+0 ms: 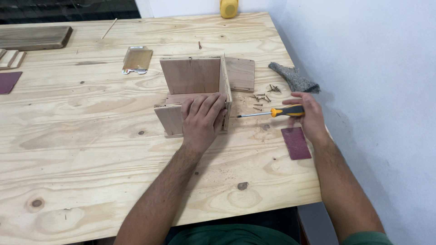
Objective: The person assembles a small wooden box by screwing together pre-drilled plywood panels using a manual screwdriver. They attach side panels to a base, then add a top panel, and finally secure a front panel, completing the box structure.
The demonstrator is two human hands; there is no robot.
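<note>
Head view. A half-built box [195,93] of thin, smooth reddish-brown plywood panels stands near the middle of a pale plywood bench [91,149] whose surface shows knots and wavy grain. Three upright panels are visible: a tall back panel, a right side panel seen edge-on, and a low front panel.

The left hand [202,119] lies palm down over the box's front right corner, fingers together and curled over the top edge, pressing the panels; the forearm runs up from the bench's near edge. The right hand [309,113] is closed around the yellow-and-black handle of one screwdriver [268,113], held level, its slim steel shaft pointing left with the tip just beside the box's right panel.

Toward the bench's right edge:
- a loose scatter of small dark screws [263,94], too small to count
- one flat plywood panel with rounded corners [240,74], behind the box
- one crumpled grey cloth [295,78]
- one maroon sandpaper rectangle [296,143], near the right wrist

A second maroon sheet [8,81] lies at the left edge.
</note>
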